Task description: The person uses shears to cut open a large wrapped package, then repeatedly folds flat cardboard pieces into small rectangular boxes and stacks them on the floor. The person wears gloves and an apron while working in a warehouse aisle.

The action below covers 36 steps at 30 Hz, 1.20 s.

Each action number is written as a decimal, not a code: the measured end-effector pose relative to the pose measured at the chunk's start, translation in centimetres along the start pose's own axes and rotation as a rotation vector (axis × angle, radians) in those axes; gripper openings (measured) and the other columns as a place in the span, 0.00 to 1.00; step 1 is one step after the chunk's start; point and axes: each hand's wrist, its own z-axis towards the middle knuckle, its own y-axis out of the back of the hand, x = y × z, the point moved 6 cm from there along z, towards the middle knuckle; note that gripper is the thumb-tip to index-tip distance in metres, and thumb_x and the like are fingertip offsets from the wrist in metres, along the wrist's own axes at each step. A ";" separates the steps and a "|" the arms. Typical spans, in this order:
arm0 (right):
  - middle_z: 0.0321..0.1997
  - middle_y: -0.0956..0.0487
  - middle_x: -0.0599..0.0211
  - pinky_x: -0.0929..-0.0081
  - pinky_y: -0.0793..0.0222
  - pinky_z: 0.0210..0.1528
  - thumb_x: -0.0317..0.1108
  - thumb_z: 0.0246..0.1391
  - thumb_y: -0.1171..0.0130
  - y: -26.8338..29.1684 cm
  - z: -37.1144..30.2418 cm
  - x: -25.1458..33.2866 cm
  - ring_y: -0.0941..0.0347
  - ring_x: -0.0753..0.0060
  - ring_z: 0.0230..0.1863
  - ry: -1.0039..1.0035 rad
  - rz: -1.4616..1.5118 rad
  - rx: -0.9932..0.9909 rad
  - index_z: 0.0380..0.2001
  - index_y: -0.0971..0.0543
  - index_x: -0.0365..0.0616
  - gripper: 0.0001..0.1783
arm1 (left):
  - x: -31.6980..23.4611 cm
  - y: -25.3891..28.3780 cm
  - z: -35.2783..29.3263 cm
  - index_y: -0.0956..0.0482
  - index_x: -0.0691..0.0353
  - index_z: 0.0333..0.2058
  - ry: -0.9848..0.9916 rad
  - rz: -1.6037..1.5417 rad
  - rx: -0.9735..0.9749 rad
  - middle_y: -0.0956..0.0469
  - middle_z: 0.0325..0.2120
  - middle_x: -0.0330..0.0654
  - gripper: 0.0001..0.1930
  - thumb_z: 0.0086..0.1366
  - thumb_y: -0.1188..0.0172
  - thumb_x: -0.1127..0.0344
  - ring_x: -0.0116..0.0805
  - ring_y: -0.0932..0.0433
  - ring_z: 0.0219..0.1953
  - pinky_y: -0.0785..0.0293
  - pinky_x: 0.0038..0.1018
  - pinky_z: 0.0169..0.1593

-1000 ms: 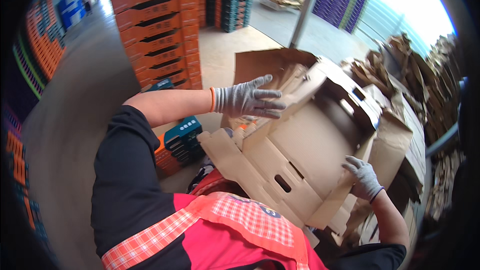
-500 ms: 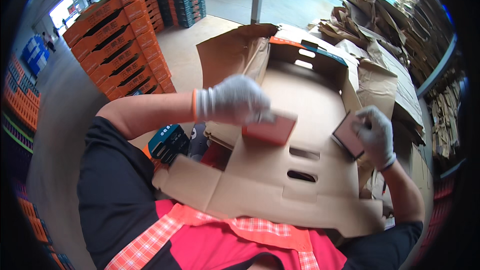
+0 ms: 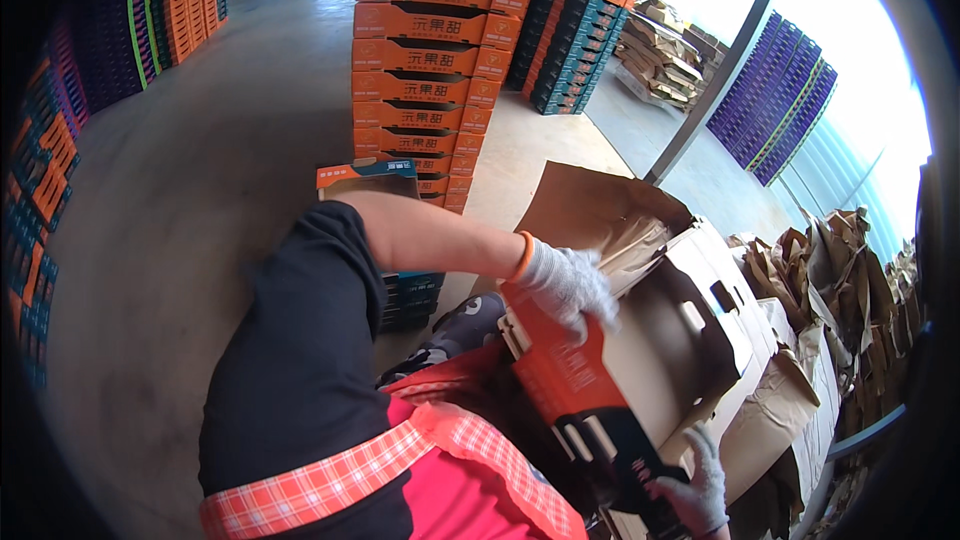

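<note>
A cardboard tray box (image 3: 640, 365) tilts in front of me, brown inside, its near side panel (image 3: 560, 365) printed orange and black with handle slots. My left hand (image 3: 570, 285), in a grey knit glove with an orange cuff, is closed over the upper edge of that panel at its far left end. Toward the panel's near right end, my right hand (image 3: 700, 485), gloved alike, grips its edge with the thumb on the printed face and the other fingers raised behind it. Part of the right hand's grip is hidden.
Flat brown cardboard (image 3: 600, 205) and crumpled paper sheets (image 3: 840, 280) lie beyond and right of the box. A tall stack of orange boxes (image 3: 415, 90) stands ahead. A grey post (image 3: 720, 65) rises behind the cardboard. More box stacks (image 3: 180, 0) line the far left.
My view has swung left. The near panel, lying flat before, is now folded up with its printed face showing. Both hands have left the small reddish pieces and hold this panel.
</note>
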 end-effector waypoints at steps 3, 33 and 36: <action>0.66 0.37 0.57 0.64 0.36 0.59 0.34 0.45 0.36 -0.9 2.9 -6.6 0.35 0.63 0.60 -0.165 0.323 -0.354 0.67 0.43 0.43 0.46 | 2.6 -4.6 1.8 0.49 0.54 0.69 0.382 -0.132 -0.183 0.42 0.66 0.47 0.36 0.65 0.47 0.52 0.43 0.39 0.65 0.44 0.30 0.65; 0.45 0.21 0.52 0.67 0.26 0.48 0.36 0.58 0.45 12.3 9.4 21.2 0.22 0.55 0.44 0.464 -0.550 -0.750 0.45 0.23 0.38 0.16 | -14.0 13.4 1.7 0.18 0.69 0.34 -0.146 0.282 -1.132 0.22 0.42 0.60 0.37 0.45 0.37 0.34 0.51 0.19 0.40 0.23 0.40 0.41; 0.44 0.21 0.51 0.64 0.27 0.49 0.37 0.57 0.45 13.0 8.1 19.6 0.22 0.51 0.45 0.331 -0.626 -0.712 0.44 0.24 0.39 0.16 | -11.3 14.9 6.9 0.18 0.68 0.35 0.000 -0.093 -0.538 0.19 0.32 0.57 0.45 0.43 0.41 0.23 0.46 0.18 0.37 0.23 0.37 0.43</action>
